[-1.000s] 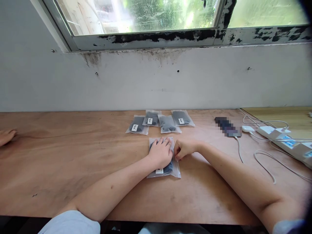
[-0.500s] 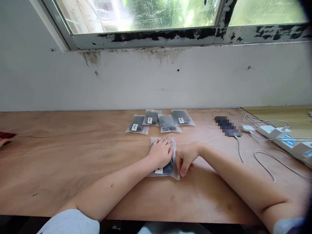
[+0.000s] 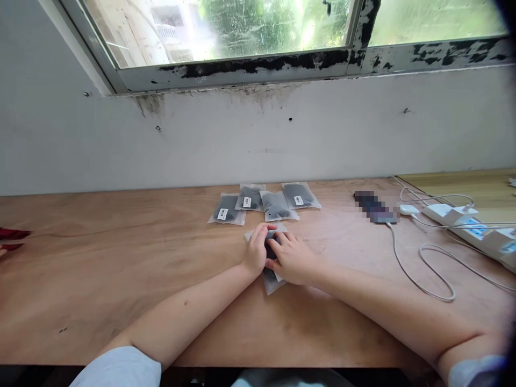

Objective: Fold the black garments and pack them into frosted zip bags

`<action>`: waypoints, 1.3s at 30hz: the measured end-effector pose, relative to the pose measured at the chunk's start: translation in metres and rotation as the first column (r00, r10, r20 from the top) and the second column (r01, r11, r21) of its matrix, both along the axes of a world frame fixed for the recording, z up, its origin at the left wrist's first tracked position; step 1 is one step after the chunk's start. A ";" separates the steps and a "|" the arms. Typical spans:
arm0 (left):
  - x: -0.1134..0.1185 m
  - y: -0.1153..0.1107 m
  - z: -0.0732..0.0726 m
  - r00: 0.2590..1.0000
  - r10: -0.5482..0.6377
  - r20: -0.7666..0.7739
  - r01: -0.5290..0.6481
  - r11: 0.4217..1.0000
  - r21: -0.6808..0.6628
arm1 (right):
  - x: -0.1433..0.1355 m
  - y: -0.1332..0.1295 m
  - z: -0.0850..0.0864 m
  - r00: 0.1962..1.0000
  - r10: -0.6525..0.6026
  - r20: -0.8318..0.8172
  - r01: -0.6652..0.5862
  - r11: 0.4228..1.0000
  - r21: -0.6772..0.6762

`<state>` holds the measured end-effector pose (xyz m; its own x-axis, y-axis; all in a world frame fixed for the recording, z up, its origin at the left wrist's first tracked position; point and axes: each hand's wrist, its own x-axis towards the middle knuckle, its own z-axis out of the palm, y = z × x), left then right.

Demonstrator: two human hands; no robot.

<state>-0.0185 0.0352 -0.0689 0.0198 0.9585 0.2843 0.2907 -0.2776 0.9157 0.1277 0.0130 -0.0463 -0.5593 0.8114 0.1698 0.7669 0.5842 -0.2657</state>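
Note:
A frosted plastic bag (image 3: 275,284) with dark contents lies on the table in front of me, largely covered by my hands. My left hand (image 3: 256,251) grips its left side, fingers bent toward the far edge. From the right, my right hand (image 3: 295,259) holds the bag too, its fingers slightly apart over the dark part and its thumb near my left hand. Part of a white label shows beneath the right hand. Beyond my hands are similar bags: a labelled one (image 3: 228,209) at left, another (image 3: 250,198), one without a visible label (image 3: 279,206), and one (image 3: 300,195) at right.
On the right lie a blurred-out phone (image 3: 374,207) with a white cable (image 3: 397,252), a white charger (image 3: 409,210) and a power strip (image 3: 471,223). A red object (image 3: 14,234) with part of another person's hand shows at the left edge. The wall (image 3: 201,140) bounds the table's back.
My right hand has moved from the bag's lower right corner up and left onto the bag. My left hand has shifted to its left side. The bag appears turned and narrower.

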 end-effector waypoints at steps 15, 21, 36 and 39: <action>-0.091 0.082 0.000 0.564 0.505 -0.653 -0.263 0.860 0.438 | -0.003 0.009 -0.017 0.995 0.095 0.013 -0.095 0.995 0.011; -0.094 0.097 -0.015 0.403 0.513 -0.758 -0.464 0.828 0.314 | 0.008 0.024 -0.018 0.976 0.215 -0.034 -0.215 0.976 0.020; -0.105 0.099 -0.011 0.376 0.419 -0.826 -0.412 0.874 0.256 | -0.015 0.009 -0.020 0.996 -0.016 -0.084 0.018 1.000 0.019; -0.118 0.102 -0.009 0.404 0.434 -0.805 -0.398 0.876 0.273 | -0.016 0.008 -0.023 0.995 -0.047 -0.093 0.050 0.998 0.036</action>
